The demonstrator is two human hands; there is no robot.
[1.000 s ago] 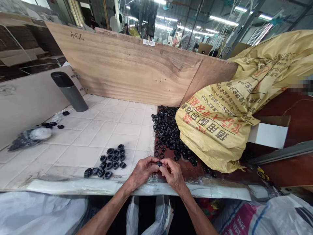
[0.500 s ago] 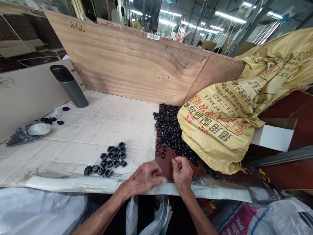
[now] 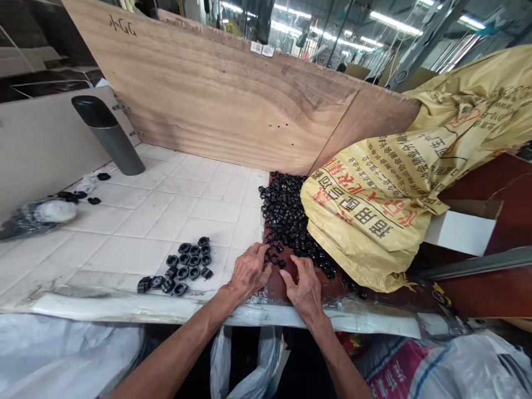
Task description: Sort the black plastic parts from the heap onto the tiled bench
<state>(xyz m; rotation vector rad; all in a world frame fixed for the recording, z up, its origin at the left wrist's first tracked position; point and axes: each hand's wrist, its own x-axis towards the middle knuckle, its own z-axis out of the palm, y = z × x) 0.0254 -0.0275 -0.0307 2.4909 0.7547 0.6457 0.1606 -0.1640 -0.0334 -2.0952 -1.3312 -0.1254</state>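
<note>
The fingers [image 3: 263,256] of the left hand [image 3: 249,271] are slightly spread and curl down at the lower edge of a heap of black ribbed plastic rings [image 3: 286,219]; whether they pinch a ring there cannot be told. The right hand [image 3: 305,289] lies palm down, its fingers loosely spread, their tips pointing up and left toward the same rings. Both forearms reach in from the bottom of the view, across the front edge of the surface, and converge.

The rings are short and round, jumbled with no shared direction, on a dark red-brown board [image 3: 279,284] beside the white tiled surface [image 3: 137,244]. A smaller cluster of rings [image 3: 187,263] sits on the tiles, left of the left hand. A yellow printed woven sack [image 3: 366,221] touches the heap's right side, and a plywood panel [image 3: 208,88] stands behind.
</note>
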